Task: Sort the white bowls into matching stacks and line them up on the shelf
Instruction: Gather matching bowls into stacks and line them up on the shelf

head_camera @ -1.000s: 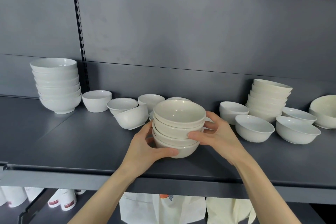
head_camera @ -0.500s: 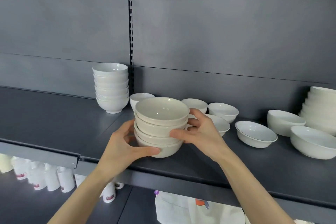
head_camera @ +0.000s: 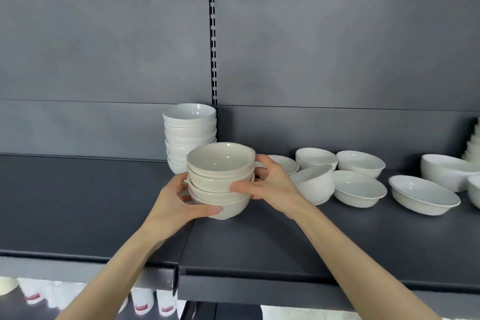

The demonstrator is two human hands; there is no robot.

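A short stack of cream bowls [head_camera: 220, 179] sits between both hands near the middle of the dark shelf [head_camera: 78, 205]. My left hand [head_camera: 176, 202] grips its lower left side. On the stack's right side my right hand [head_camera: 270, 184] holds the middle bowls. Whether the stack's base touches the shelf I cannot tell. Directly behind it stands a taller stack of white bowls [head_camera: 189, 132] against the back wall. Several loose white bowls [head_camera: 359, 188] lie to the right, one of them tilted [head_camera: 314, 183].
A slotted upright [head_camera: 213, 47] runs down the back wall above the tall stack. The shelf has a seam and front lip [head_camera: 176, 278] below my arms. White bottles with red labels [head_camera: 140, 304] stand on a lower level. Another bowl stack's edge [head_camera: 472, 148] shows at far right.
The cream stack, held in both hands, has travelled left along the shelf and now stands in front of the tall white stack. The view has swung left with it.
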